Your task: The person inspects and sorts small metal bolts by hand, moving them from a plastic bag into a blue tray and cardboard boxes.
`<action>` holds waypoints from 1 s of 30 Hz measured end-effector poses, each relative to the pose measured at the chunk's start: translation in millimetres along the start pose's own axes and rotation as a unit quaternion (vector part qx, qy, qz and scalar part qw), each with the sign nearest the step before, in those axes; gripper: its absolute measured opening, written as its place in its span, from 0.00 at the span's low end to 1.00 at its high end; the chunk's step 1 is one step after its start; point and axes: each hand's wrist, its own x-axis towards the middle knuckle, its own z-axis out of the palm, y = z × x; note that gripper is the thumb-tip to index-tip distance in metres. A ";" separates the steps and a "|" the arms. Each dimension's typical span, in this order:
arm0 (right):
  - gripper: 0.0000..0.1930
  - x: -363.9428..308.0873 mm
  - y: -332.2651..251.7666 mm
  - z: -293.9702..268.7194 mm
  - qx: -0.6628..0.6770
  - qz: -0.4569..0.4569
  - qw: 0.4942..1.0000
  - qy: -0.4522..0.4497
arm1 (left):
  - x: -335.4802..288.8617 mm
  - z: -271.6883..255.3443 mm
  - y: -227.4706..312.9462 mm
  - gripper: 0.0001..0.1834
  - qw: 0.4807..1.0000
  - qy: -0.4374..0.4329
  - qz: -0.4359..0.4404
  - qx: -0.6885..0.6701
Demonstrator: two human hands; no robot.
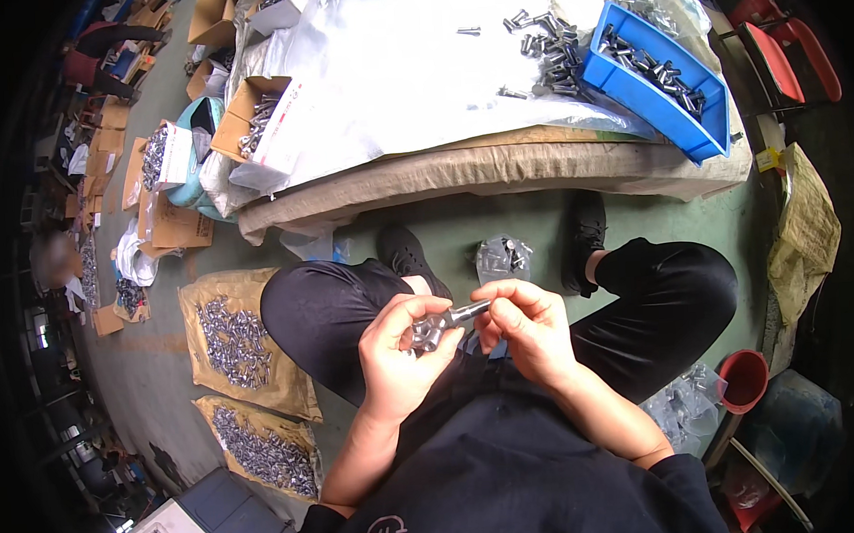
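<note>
Above my lap, my left hand (404, 348) is closed around the bulky, rounded end of a shiny metal fitting (433, 329). Its rod-like shank points to the right. At that end my right hand (533, 330) pinches the shank's tip between thumb and fingers. Part of the fitting is hidden by my fingers, so I cannot tell whether it is one piece or several. Dark metal bolt-like pieces (559, 56) lie in a heap on the table ahead, and more of them fill a blue plastic bin (664, 123) beside the heap.
The table's cloth-hung edge (499, 173) is in front of my knees. A plastic bag of parts (503, 258) stands on the floor between my feet. Sacks spread with metal parts (235, 346) lie at left, near open cardboard boxes (249, 112). A red bucket (743, 381) stands at right.
</note>
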 end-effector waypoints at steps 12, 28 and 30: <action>0.09 0.3 -2.3 4.6 -0.041 -0.030 0.999 0.004 | -1.0 0.5 0.3 0.15 0.996 0.006 -0.054 -0.074; 0.05 4.6 -8.2 3.9 0.066 0.063 0.996 -0.022 | 3.2 -1.2 0.4 0.12 0.992 -0.009 -0.002 0.129; 0.08 2.1 -0.6 9.1 -0.152 -0.039 0.986 -0.054 | 4.6 1.5 3.3 0.12 0.987 -0.002 0.020 0.160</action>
